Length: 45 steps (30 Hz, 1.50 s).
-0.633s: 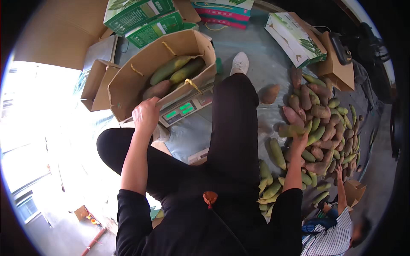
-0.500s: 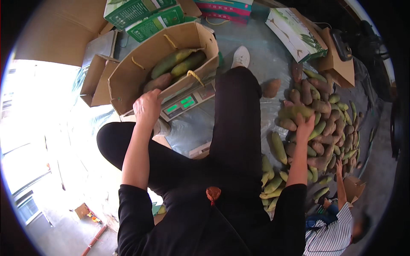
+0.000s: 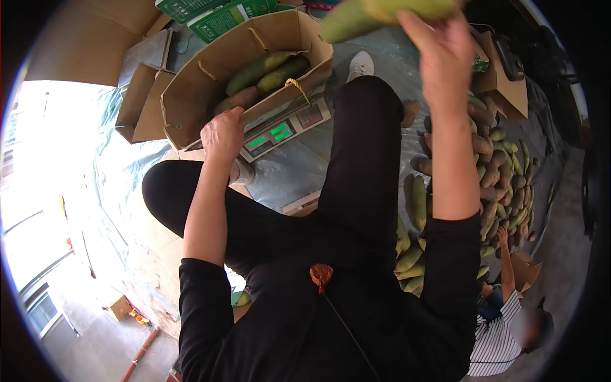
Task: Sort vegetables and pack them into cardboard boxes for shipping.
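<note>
My right hand (image 3: 449, 60) is raised at the top, its fingers wrapped round a long green vegetable, likely a green radish (image 3: 353, 20), slightly blurred by motion. My left hand (image 3: 223, 137) grips the near rim of an open cardboard box (image 3: 181, 105) with yellow rope handles. Inside the box lie two green radishes (image 3: 254, 71) and a brownish, soil-coloured one (image 3: 237, 100). The box rests on a scale (image 3: 312, 118) with a lit green display; the box hides most of the scale's platform.
At right spreads a large pile of green and brown radishes (image 3: 503, 169). A co-worker in a striped shirt (image 3: 496, 344) reaches into it from the lower right. Green printed boxes (image 3: 232, 22) stand at the top left. Another cardboard box (image 3: 503, 83) stands behind the pile.
My right hand has lifted a green radish off the pile and carried it up and leftward. My left hand stays on the box rim.
</note>
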Each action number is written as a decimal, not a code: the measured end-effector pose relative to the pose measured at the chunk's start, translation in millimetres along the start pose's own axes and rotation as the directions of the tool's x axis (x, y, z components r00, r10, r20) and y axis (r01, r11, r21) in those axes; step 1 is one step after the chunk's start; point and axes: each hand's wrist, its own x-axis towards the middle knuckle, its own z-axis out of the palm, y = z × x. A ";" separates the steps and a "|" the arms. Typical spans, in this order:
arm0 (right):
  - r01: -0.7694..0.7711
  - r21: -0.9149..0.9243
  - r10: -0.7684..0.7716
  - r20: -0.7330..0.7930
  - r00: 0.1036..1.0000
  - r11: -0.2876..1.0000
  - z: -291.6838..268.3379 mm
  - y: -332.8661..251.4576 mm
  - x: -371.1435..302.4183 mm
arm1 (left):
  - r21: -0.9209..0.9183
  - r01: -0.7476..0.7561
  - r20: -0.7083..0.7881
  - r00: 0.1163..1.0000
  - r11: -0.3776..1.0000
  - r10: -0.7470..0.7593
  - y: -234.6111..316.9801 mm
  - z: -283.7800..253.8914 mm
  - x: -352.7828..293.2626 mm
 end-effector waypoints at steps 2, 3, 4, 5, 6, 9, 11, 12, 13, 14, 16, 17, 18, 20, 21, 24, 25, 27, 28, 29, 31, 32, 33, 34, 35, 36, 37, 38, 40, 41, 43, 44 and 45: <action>0.027 -0.028 -0.025 0.091 0.996 0.999 36.2 -1.6 8.1 | 0.002 0.005 0.007 1.000 1.000 -0.005 -0.5 -0.1 0.0; 0.138 -0.154 -0.124 0.098 0.987 0.978 49.4 -0.4 8.7 | 0.003 0.009 0.013 1.000 1.000 -0.009 0.3 -0.8 0.2; 0.214 -0.267 -0.197 0.090 0.976 0.939 62.0 0.6 8.2 | 0.007 0.008 0.012 1.000 1.000 -0.008 0.6 -2.0 -0.4; 0.290 -0.495 -0.265 0.122 0.956 0.819 74.7 -13.1 5.8 | -0.003 0.008 0.014 1.000 1.000 -0.008 0.4 -0.1 0.0; 0.301 -0.379 -0.279 0.113 0.954 0.875 85.4 4.1 6.3 | -0.013 0.008 0.015 1.000 1.000 -0.008 0.0 1.6 0.6; 0.295 -0.767 -0.061 0.318 0.946 0.570 109.0 -5.2 2.3 | -0.003 0.024 0.035 0.999 1.000 -0.024 1.9 0.2 1.6; 0.342 -0.804 0.053 0.418 0.907 0.487 109.4 12.4 -1.5 | -0.005 0.011 0.027 1.000 1.000 -0.011 3.6 0.1 1.5; 0.400 -0.820 0.177 0.501 0.847 0.409 107.6 22.0 -2.9 | -0.007 0.006 0.018 1.000 1.000 -0.006 4.5 0.0 2.5; 0.402 -0.816 0.176 0.506 0.844 0.417 106.6 28.7 -6.1 | -0.004 0.014 0.020 1.000 1.000 -0.014 1.0 0.1 1.8; 0.354 -0.814 0.123 0.453 0.883 0.461 98.8 32.3 -9.5 | -0.005 0.001 0.026 1.000 1.000 -0.001 -1.0 0.0 1.2; 0.228 -0.800 0.089 0.330 0.940 0.554 69.6 41.9 -13.2 | -0.010 -0.011 0.037 0.999 1.000 0.011 -1.0 -1.9 2.1; 0.148 -0.785 0.111 0.266 0.957 0.601 46.8 49.3 -16.2 | 0.003 0.020 0.044 0.999 1.000 -0.020 1.0 -4.4 3.7; 0.108 -0.798 0.116 0.217 0.969 0.593 24.1 58.4 -24.6 | 0.017 0.051 0.051 0.997 0.999 -0.052 1.7 -5.2 4.3; -0.058 -0.818 0.229 0.092 0.969 0.572 -26.8 79.1 -54.8 | 0.004 0.032 0.049 0.998 0.999 -0.032 -0.2 -1.7 4.7; -0.178 -0.813 0.334 0.021 0.942 0.554 -50.7 92.9 -75.0 | -0.004 0.014 0.039 0.999 1.000 -0.013 -2.0 -0.8 4.7; -0.239 -0.892 0.522 -0.003 0.853 0.385 -124.4 130.4 -161.4 | -0.011 0.016 0.048 0.999 1.000 -0.015 6.3 -4.1 7.1; -0.258 -0.910 0.607 -0.009 0.795 0.323 -135.3 140.4 -192.8 | -0.019 0.022 0.036 0.999 1.000 -0.021 4.9 -5.3 4.3; -0.143 -0.984 0.732 -0.022 0.681 0.103 -141.7 149.1 -248.6 | -0.068 -0.003 -0.011 1.000 0.998 0.002 -0.8 -5.9 -0.8; -0.233 -0.967 0.765 -0.072 0.640 0.104 -149.0 151.1 -279.5 | -0.122 -0.043 -0.062 0.997 0.992 0.036 -2.0 -6.8 -1.8; -0.324 -0.941 0.795 -0.123 0.594 0.097 -158.5 154.2 -310.5 | -0.121 -0.051 -0.059 0.997 0.991 0.044 -2.5 -6.7 -1.4; -0.450 -0.890 0.847 -0.182 0.499 0.073 -188.0 161.9 -370.4 | -0.233 -0.185 -0.189 0.972 0.955 0.142 1.7 -3.8 4.9; -0.450 -0.889 0.852 -0.170 0.495 0.084 -177.8 156.3 -376.9 | -0.223 -0.175 -0.185 0.973 0.959 0.135 -3.7 -4.5 2.1; -0.499 -0.864 0.880 -0.186 0.438 0.066 -166.2 150.7 -384.0 | -0.221 -0.200 -0.229 0.962 0.954 0.148 -8.7 -5.2 -0.6; -0.547 -0.836 0.901 -0.210 0.381 0.037 -163.8 146.9 -391.1 | -0.226 -0.235 -0.275 0.946 0.945 0.170 -8.4 -7.0 -1.0; -0.549 -0.835 0.901 -0.211 0.379 0.036 -163.7 145.0 -394.9 | -0.225 -0.236 -0.273 0.947 0.945 0.171 -7.6 -8.9 -1.5; -0.597 -0.798 0.912 -0.180 0.369 0.084 -163.2 143.8 -398.3 | -0.271 -0.202 -0.274 0.954 0.941 0.126 -6.6 -11.7 -2.3; -0.643 -0.755 0.919 -0.154 0.363 0.127 -163.9 143.3 -402.0 | -0.319 -0.173 -0.273 0.958 0.932 0.085 -4.6 -13.6 -1.7; -0.646 -0.754 0.918 -0.159 0.362 0.124 -164.3 145.0 -404.0 | -0.320 -0.178 -0.271 0.958 0.931 0.090 -4.4 -13.2 -0.5; -0.677 -0.728 0.915 -0.191 0.356 0.112 -159.4 148.2 -400.8 | -0.366 -0.187 -0.344 0.937 0.912 0.054 -7.0 -12.6 0.8; -0.677 -0.727 0.916 -0.187 0.355 0.114 -154.3 146.4 -397.7 | -0.363 -0.184 -0.344 0.938 0.913 0.052 -8.0 -12.9 0.1; -0.643 -0.732 0.877 -0.135 0.462 0.226 -147.2 142.5 -392.3 | -0.371 -0.187 -0.363 0.931 0.910 0.043 -9.3 -13.5 -1.0; -0.643 -0.732 0.877 -0.133 0.461 0.227 -145.0 141.4 -389.6 | -0.370 -0.186 -0.363 0.931 0.910 0.042 -10.1 -13.5 -1.6; -0.653 -0.731 0.893 -0.139 0.429 0.200 -142.7 141.1 -386.4 | -0.373 -0.176 -0.357 0.934 0.911 0.034 -10.9 -13.6 -2.5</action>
